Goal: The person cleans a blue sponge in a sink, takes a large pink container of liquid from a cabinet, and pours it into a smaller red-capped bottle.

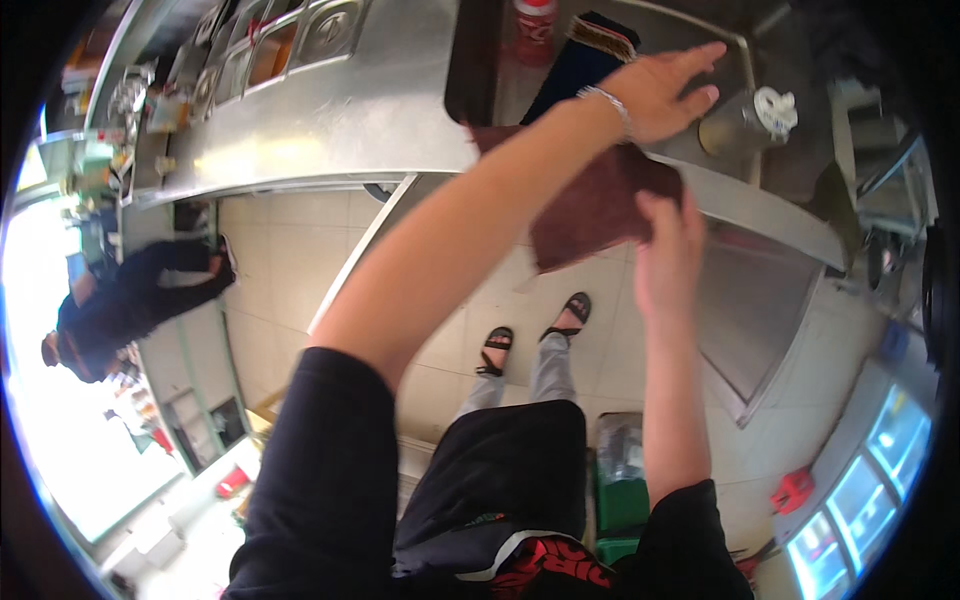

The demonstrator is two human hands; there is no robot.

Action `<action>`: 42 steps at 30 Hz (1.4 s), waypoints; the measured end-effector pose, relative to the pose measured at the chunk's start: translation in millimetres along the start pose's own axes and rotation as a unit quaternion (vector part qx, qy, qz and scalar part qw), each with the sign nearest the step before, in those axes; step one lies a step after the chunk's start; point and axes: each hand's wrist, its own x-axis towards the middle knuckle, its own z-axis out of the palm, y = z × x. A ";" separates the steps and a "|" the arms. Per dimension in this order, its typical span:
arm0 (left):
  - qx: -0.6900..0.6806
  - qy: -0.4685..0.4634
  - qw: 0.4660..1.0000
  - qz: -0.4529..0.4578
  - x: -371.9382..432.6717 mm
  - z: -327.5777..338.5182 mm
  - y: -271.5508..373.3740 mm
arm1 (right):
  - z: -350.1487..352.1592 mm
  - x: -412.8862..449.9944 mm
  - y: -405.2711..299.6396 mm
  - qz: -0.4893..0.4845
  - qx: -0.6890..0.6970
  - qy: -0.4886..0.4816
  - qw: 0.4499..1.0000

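Observation:
My left hand [664, 90], with a chain bracelet on its wrist, reaches over the steel worktop [337, 127] with fingers apart and nothing in them. Its forearm crosses above a dark reddish-brown cloth [600, 206] and hides part of it. The cloth hangs over the worktop's front edge, its near corner pinched in my right hand [667, 247]. Just behind my left wrist lies a dark blue fabric item [570, 75] with a brownish fringed end. To the right of my left fingers is a clear container with a white lid [776, 112].
A red bottle [534, 34] stands on the worktop beside a dark tray-like edge [471, 67]. Lidded steel food pans [326, 34] are set in at the upper left. Another person [135, 300] stands at the far left. Green bins [621, 499] are close by my right side.

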 end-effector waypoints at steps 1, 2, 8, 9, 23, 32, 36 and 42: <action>-0.039 -0.011 0.999 0.022 -9.2 -38.5 16.5 | 3.5 13.4 -24.7 -0.046 -0.053 -0.038 0.997; -0.023 0.027 0.999 0.004 -30.2 -77.1 22.5 | 27.5 12.0 -51.1 -0.055 -0.154 -0.033 0.986; 0.010 0.238 0.961 -0.136 -216.0 -231.9 -2.9 | 134.5 52.0 -82.9 -0.231 -0.434 -0.154 0.857; 0.024 0.258 0.950 -0.172 -240.8 -240.3 0.1 | 152.6 47.6 -72.9 -0.258 -0.472 -0.153 0.829; 0.251 0.264 0.930 -0.046 -192.3 -170.8 -45.0 | -84.0 -79.1 76.6 -0.290 -0.445 0.070 0.844; 0.301 0.160 0.939 0.050 -129.4 -64.9 -60.6 | -446.3 -109.1 -22.7 0.094 -0.475 0.362 0.797; 0.357 0.102 0.928 -0.022 -135.1 -73.3 -58.0 | -356.4 -105.6 29.4 0.083 -0.404 0.287 0.865; 0.397 0.072 0.914 -0.038 -125.6 -63.9 -53.0 | -238.7 -24.8 40.6 0.125 -0.106 0.254 0.953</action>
